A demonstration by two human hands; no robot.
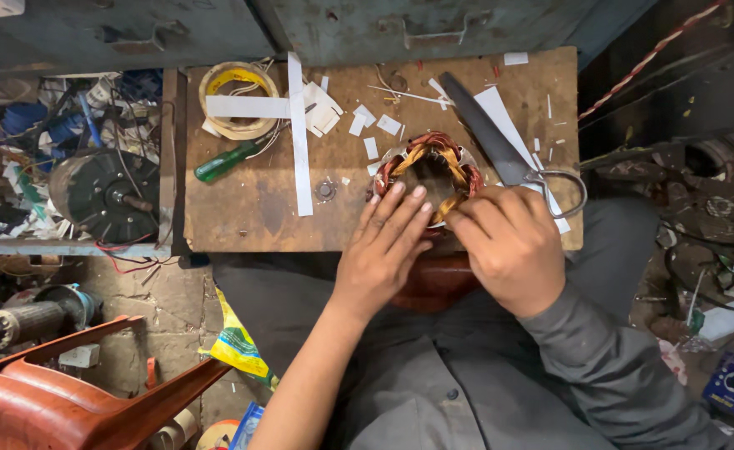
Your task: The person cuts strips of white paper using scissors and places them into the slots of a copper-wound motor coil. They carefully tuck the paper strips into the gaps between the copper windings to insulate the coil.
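On the brown wooden board (258, 208) in front of me lie big black-bladed scissors (500, 146) just right of the motor stator (429, 167), a long white paper strip (300, 142) to its left, a green-handled screwdriver (225, 161), a roll of tape (237, 96) at the far corner, and small white paper scraps (371, 125) scattered between. The stator, a ring wound with copper coils, sits at the board's near edge, half over my lap. My left hand (383, 250) rests on its near-left rim, fingers (400, 208) straight and slightly spread, tips on the windings. My right hand (508, 250) curls over the right rim, fingers bunched as if pinching something at the coils (what exactly, I cannot tell). Left of the board, an open tray (67, 247) holds a dark round motor (104, 193) among tangled wires and clutter.
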